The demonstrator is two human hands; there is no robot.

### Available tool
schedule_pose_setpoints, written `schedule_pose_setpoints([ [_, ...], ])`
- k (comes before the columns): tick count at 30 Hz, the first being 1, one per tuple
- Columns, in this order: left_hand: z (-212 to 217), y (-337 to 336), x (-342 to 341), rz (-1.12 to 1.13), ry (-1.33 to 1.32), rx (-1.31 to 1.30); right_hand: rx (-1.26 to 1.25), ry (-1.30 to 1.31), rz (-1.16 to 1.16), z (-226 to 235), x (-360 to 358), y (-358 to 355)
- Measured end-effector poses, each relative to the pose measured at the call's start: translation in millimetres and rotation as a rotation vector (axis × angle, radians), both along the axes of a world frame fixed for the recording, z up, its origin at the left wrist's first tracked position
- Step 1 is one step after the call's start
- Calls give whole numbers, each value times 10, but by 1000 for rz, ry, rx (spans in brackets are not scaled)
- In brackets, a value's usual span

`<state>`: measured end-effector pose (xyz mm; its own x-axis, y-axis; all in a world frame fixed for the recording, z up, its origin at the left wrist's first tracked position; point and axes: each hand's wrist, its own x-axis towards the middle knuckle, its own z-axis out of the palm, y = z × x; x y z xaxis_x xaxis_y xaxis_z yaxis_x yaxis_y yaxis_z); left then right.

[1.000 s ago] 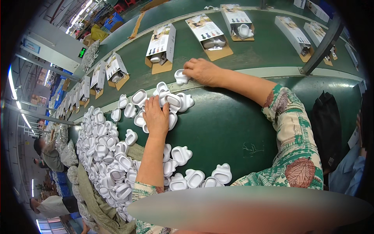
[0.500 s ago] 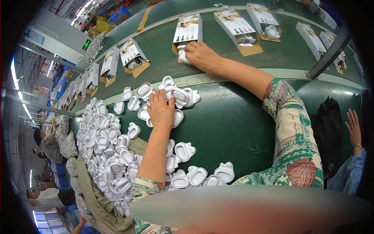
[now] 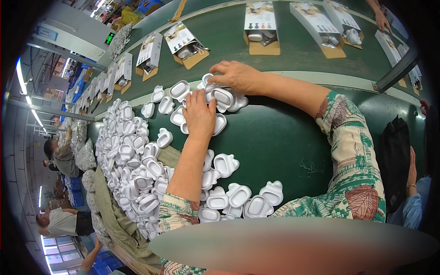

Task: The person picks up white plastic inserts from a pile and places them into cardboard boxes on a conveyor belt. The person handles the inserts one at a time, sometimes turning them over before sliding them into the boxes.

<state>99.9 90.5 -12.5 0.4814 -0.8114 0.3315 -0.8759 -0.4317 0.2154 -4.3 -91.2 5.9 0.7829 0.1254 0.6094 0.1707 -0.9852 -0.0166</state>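
Observation:
A loose cluster of white, cloud-shaped plastic dishes with oval hollows lies at the far edge of the green table (image 3: 284, 151). My left hand (image 3: 200, 114) rests palm down on several of them, fingers stretched out. At the cluster's far side, my right hand (image 3: 236, 77) has its bent fingertips round a small white dish (image 3: 206, 81); its thumb is partly hidden. Just beyond, on the green conveyor belt (image 3: 229, 50), lies a printed white box (image 3: 260, 19) with its cardboard flap open and a white piece inside.
A large heap of the same white dishes (image 3: 137, 160) spills from an olive sack (image 3: 110, 206) on the left. More open boxes (image 3: 185, 39) line the belt. A metal post (image 3: 396, 71) rises at right, near a black bag (image 3: 395, 160) and a co-worker's hand (image 3: 411, 172).
My right hand has drawn back from an open box to the dish cluster, leaving a white piece in the box. The boxes have shifted right. My left hand stays on the dishes.

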Motion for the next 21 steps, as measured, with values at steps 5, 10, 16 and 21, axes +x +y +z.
schedule_pose_setpoints([
  [5,-33,-13,2,-26,-31,-6,32,90,6,-83,118,-54],
  [10,-17,12,-3,-91,-57,-25,80,91,-10,-69,111,-70],
  [16,-25,10,-12,-130,-42,-92,7,-43,-72,-92,-52,-229],
  [21,8,9,-18,-149,-53,-121,-126,-40,-144,60,-171,-338],
])
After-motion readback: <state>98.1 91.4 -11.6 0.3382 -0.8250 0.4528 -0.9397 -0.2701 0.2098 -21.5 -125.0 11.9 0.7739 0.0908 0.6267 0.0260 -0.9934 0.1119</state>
